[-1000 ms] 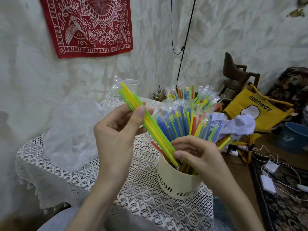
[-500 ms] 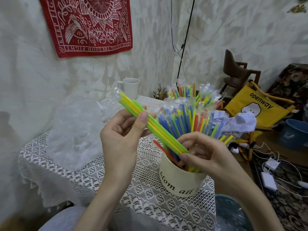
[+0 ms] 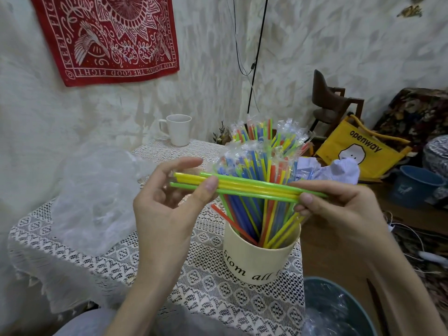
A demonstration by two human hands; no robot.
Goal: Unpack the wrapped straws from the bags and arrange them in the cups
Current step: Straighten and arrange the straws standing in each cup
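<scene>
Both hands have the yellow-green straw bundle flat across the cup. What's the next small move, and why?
Probably tip the bundle upright, right end down, and lower it into the cream cup. The left hand and right hand pinch its two ends, level above the straws standing in the cup, so it cannot drop in as it lies.

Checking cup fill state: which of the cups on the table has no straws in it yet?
The white handled mug at the table's far edge near the wall. The cream lettered cup in front is packed with straws, as is a third holder behind it.

Both hands — left hand (image 3: 167,212), right hand (image 3: 339,214) — pinch a straw bundle (image 3: 247,186) level above the cream cup (image 3: 259,260)
</scene>
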